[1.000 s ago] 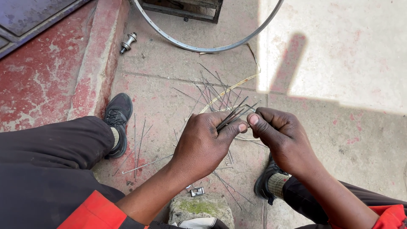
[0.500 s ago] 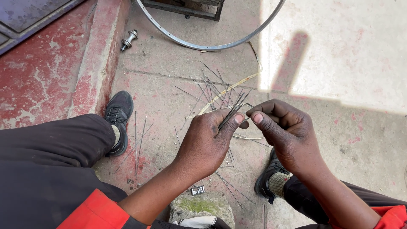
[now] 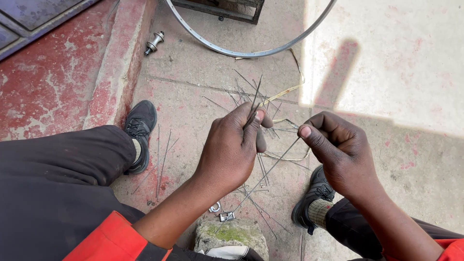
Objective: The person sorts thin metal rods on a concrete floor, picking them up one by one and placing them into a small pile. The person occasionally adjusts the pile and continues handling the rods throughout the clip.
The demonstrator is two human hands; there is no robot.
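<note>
Spokes are what you have in hand: your left hand (image 3: pixel 232 150) is closed around a small bundle of spokes (image 3: pixel 253 107), their tips poking up past your thumb, while your right hand (image 3: pixel 340 154) pinches the top end of a single spoke (image 3: pixel 270 169) between thumb and forefinger. That lone spoke slants down and to the left, passing just under your left hand, its lower end near the small metal clips (image 3: pixel 220 212) by the mossy stone (image 3: pixel 232 234). More loose spokes (image 3: pixel 162 154) lie scattered on the concrete between your shoes, and the bare wheel rim (image 3: pixel 241 50) and a hub (image 3: pixel 153 43) sit well apart beyond them. You look to be mid-sort, one spoke held apart from the gathered bunch. Joining it to the bundle would call for lining it up parallel with the held ones and loosening your left grip only slightly, so none slide out.
</note>
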